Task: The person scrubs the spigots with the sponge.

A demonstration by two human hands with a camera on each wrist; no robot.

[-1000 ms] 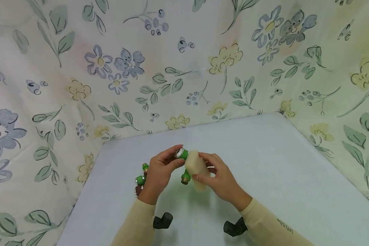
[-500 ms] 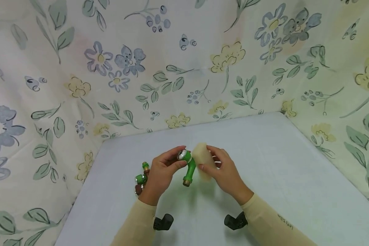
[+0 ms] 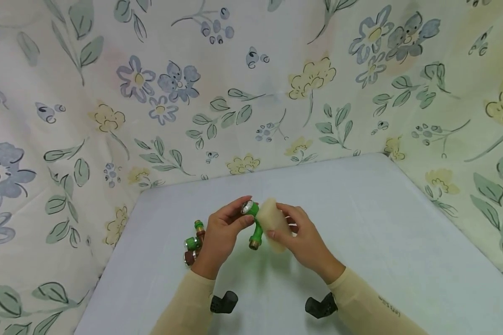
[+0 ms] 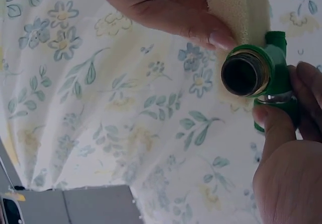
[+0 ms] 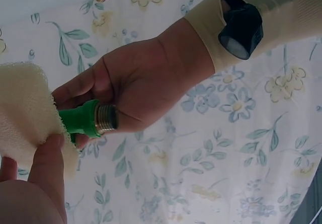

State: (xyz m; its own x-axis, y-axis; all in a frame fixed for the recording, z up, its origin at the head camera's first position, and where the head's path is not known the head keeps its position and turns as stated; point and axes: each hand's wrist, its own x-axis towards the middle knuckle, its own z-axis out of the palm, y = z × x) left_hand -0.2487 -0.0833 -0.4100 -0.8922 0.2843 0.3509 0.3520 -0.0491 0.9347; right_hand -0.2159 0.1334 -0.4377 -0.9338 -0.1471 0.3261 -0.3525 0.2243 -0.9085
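Observation:
A green tap with a silver-rimmed round knob and a threaded brass end is held clear over the table. My left hand pinches it by the knob end between thumb and fingers. My right hand grips a cream sponge, which lies against the tap's side and covers part of its body. In the left wrist view, the thumb and fingers of the left hand hold the tap with its open threaded mouth toward the camera. The right wrist view has the sponge overlapping the tap.
More fittings, green and reddish brown, lie on the white table left of the left hand, partly hidden by it. A black wrist camera juts from each sleeve. Flower-patterned cloth hangs behind the table.
The sponge first covers most of the tap, then shifts right and up, baring its body, and now is back left against it. The left hand keeps hold of the tap almost in place.

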